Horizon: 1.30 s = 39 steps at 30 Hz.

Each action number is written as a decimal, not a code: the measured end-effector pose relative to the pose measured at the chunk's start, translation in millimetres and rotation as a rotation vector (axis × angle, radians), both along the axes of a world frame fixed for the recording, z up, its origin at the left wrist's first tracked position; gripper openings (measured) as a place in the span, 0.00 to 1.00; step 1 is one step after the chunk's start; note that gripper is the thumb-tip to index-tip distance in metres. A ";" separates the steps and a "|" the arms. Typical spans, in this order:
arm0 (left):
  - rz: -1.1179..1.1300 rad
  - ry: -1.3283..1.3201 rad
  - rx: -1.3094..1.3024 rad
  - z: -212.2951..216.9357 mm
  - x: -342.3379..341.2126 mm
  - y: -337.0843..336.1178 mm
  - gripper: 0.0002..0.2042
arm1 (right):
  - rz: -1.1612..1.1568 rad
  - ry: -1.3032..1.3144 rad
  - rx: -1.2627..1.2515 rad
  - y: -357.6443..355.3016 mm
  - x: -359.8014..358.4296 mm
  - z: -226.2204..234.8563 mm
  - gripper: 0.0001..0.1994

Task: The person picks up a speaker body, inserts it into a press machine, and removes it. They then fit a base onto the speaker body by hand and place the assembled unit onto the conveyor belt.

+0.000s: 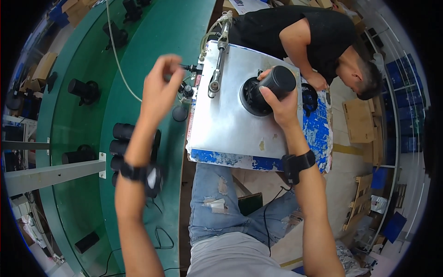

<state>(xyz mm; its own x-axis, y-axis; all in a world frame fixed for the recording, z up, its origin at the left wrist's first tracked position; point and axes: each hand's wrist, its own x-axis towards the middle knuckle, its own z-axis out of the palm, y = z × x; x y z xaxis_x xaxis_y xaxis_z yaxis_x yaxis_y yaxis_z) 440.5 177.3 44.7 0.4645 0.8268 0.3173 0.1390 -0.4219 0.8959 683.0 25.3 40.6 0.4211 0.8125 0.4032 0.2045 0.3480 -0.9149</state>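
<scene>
The right hand [280, 99] was wrapped around a matte black cylinder [278, 81], holding it tilted into a round black seat [251, 98] on the scuffed metal plate [230, 124] of the worktop, likely to steady it there. The left hand [161, 87], fingers pinched narrow, met a small black knob [190, 68] at the plate's edge. More black cylinders [121, 147] lay on the smooth green conveyor [138, 55] beside it
</scene>
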 end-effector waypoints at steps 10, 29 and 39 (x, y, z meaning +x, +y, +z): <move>-0.079 1.059 0.086 -41.1 45.4 77.6 0.20 | -0.234 -0.166 -0.006 -0.5 -4.8 -7.0 0.18; 0.298 0.009 0.478 64.3 -74.5 -237.1 0.31 | 0.313 -0.644 0.161 -75.5 -122.1 112.2 0.31; 1.134 -0.166 0.122 -2.9 -300.7 -204.5 0.27 | 0.542 -0.113 -0.447 -161.2 -165.2 5.7 0.33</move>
<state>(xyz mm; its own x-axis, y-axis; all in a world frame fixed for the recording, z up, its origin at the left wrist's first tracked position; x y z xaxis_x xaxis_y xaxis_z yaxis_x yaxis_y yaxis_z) 139.8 -27.2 41.8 -0.5811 0.7019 0.4118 0.3785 -0.2148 0.9003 517.8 -136.0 46.3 -0.1134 0.9935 -0.0001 0.2105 0.0240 -0.9773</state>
